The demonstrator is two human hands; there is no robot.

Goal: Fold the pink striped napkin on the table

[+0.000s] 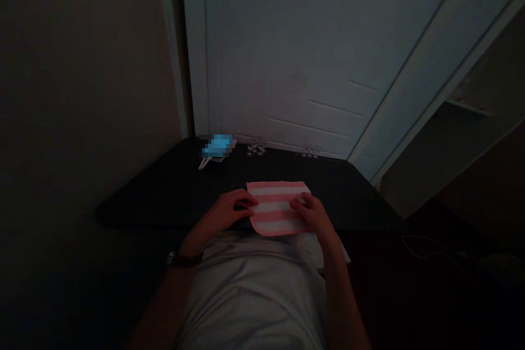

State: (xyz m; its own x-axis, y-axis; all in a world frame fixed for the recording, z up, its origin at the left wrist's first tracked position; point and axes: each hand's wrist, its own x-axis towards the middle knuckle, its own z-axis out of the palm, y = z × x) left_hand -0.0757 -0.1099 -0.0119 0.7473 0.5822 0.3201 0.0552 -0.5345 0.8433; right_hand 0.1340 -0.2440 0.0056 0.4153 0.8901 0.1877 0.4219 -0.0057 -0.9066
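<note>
A pink-and-white striped cloth (273, 206) lies at the near edge of the dark table. My left hand (232, 208) is at the cloth's left edge, fingertips and thumb touching it with a gap between them. On the right side of the cloth, my right hand (309, 210) is closed in a pinch around a small shiny object (301, 197), too dim to name. Similar small shiny pieces stand at the table's back edge, one cluster (256, 148) left of centre and another cluster (310, 152) further right.
The black table (164, 197) meets a pale panelled door (279, 38) at the back. A phone-like device with a blurred blue screen (219, 145) rests on a white stand at the back left. A thin white cable (422, 256) lies at the lower right.
</note>
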